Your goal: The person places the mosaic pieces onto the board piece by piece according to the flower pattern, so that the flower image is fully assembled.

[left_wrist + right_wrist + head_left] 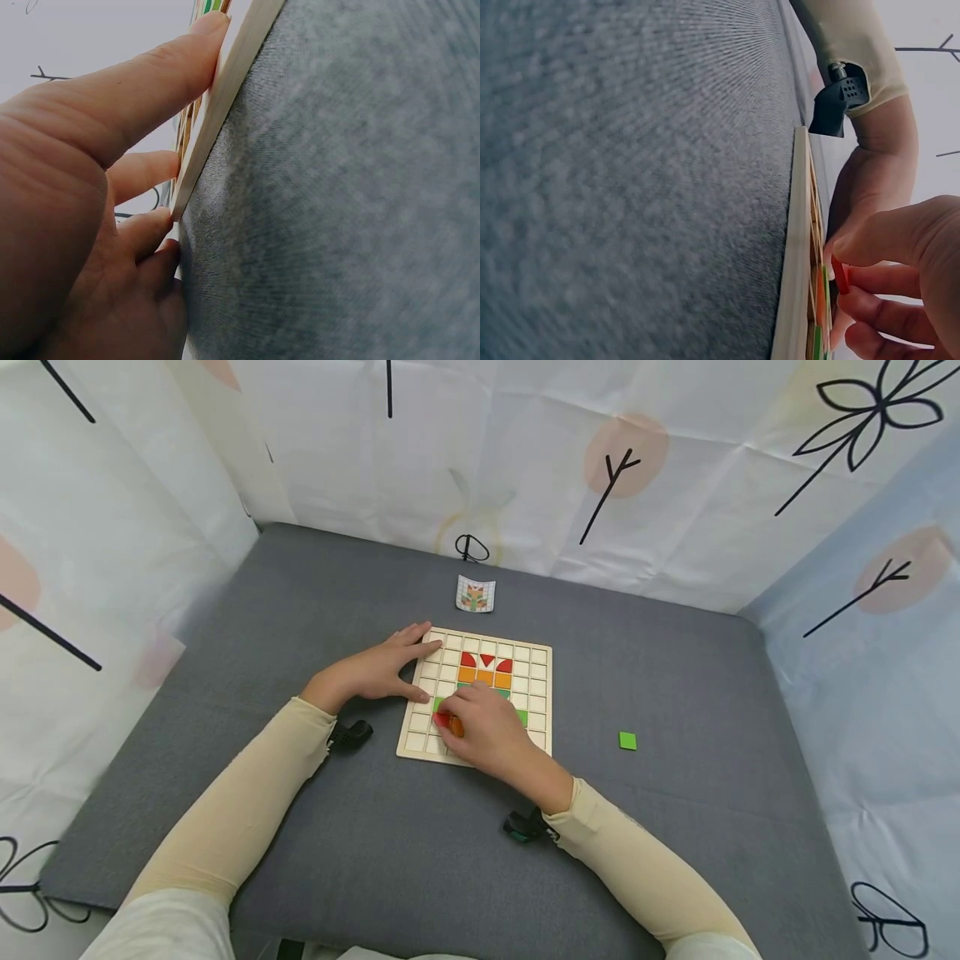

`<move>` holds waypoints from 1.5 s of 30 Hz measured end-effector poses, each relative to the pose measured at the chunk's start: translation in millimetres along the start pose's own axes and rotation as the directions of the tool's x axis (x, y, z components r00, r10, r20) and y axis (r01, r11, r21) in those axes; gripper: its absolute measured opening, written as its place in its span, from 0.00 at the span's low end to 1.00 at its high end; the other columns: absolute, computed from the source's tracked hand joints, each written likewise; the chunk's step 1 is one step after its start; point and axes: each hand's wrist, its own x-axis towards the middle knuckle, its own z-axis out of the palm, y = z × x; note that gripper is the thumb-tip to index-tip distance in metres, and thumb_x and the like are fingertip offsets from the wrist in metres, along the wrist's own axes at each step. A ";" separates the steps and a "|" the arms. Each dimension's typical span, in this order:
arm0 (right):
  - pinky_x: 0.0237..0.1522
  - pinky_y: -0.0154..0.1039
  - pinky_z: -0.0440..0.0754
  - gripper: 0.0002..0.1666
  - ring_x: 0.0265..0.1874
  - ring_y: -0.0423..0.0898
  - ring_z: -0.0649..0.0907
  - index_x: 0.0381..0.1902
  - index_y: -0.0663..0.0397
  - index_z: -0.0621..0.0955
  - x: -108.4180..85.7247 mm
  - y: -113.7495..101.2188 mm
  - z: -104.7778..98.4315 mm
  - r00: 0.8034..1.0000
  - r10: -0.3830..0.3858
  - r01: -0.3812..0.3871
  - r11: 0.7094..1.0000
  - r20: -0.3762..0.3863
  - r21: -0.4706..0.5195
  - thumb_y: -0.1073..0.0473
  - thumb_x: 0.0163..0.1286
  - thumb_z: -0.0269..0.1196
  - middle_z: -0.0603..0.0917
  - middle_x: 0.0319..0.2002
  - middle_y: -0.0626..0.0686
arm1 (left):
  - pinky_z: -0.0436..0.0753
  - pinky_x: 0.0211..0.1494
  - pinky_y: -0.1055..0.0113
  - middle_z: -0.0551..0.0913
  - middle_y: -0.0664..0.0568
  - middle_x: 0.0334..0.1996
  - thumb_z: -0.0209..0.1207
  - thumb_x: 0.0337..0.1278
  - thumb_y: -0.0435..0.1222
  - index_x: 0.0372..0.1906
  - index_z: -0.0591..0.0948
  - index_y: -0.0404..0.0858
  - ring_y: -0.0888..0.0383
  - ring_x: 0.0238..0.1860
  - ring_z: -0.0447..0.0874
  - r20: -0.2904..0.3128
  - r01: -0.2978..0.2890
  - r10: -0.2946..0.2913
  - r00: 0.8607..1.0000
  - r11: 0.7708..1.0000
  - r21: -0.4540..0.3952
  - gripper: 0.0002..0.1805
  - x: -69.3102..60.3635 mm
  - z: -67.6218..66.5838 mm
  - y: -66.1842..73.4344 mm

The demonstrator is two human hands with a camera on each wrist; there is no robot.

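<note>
A wooden grid board (538,687) lies on the grey table, with red, orange and green tiles in its middle squares. Spread along the board's left edge, my left hand (375,670) rests its thumb and fingertips on the frame; the left wrist view shows the thumb (172,75) on the rim. My right hand (487,727) is over the lower middle of the board and covers some squares. Between its thumb and fingers it pinches a small red tile (841,276), held just above the board. An orange piece (456,726) shows beside those fingertips; whether it is held, I cannot tell.
A loose green square tile (627,741) lies on the table to the right of the board. Beyond the board's far edge is a small card (476,594) with a coloured pattern. White printed cloth (540,468) hangs behind and at both sides.
</note>
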 end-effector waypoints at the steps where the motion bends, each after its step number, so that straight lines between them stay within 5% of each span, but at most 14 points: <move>1: 0.38 0.41 0.80 0.04 0.36 0.48 0.81 0.39 0.52 0.91 0.5 0.1 1.0 1.000 -0.005 0.005 1.000 0.004 -0.009 0.57 0.70 0.75 0.87 0.34 0.48 | 0.50 0.83 0.35 0.36 0.44 0.89 0.75 0.67 0.51 0.89 0.55 0.41 0.41 0.88 0.30 0.001 -0.001 0.001 1.000 1.000 0.003 0.56 0.2 0.1 0.1; 20: 0.39 0.41 0.80 0.06 0.37 0.48 0.80 0.37 0.52 0.91 -0.4 -1.5 1.7 1.000 -0.006 0.007 1.000 0.027 -0.029 0.57 0.68 0.78 0.88 0.34 0.48 | 0.50 0.84 0.36 0.35 0.46 0.90 0.75 0.67 0.51 0.90 0.54 0.43 0.42 0.88 0.29 0.004 0.024 -0.025 1.000 1.000 0.009 0.57 1.6 2.1 -1.2; 33: 0.41 0.45 0.82 0.07 0.39 0.50 0.82 0.40 0.53 0.91 -28.6 24.9 -31.6 0.991 0.122 -0.123 0.992 -0.059 -0.018 0.62 0.65 0.78 0.88 0.37 0.49 | 0.48 0.84 0.37 0.36 0.46 0.90 0.75 0.67 0.51 0.90 0.55 0.43 0.42 0.88 0.29 0.006 0.031 -0.031 0.999 0.999 0.006 0.56 2.9 1.8 -0.3; 45: 0.44 0.53 0.83 0.15 0.47 0.54 0.82 0.50 0.57 0.91 -74.5 62.1 -75.7 0.940 0.317 -0.322 0.947 -0.126 -0.015 0.64 0.66 0.79 0.87 0.46 0.53 | 0.48 0.84 0.37 0.35 0.46 0.90 0.75 0.67 0.51 0.90 0.55 0.43 0.42 0.88 0.29 0.016 0.029 -0.029 0.999 1.000 0.011 0.56 3.3 1.0 -0.1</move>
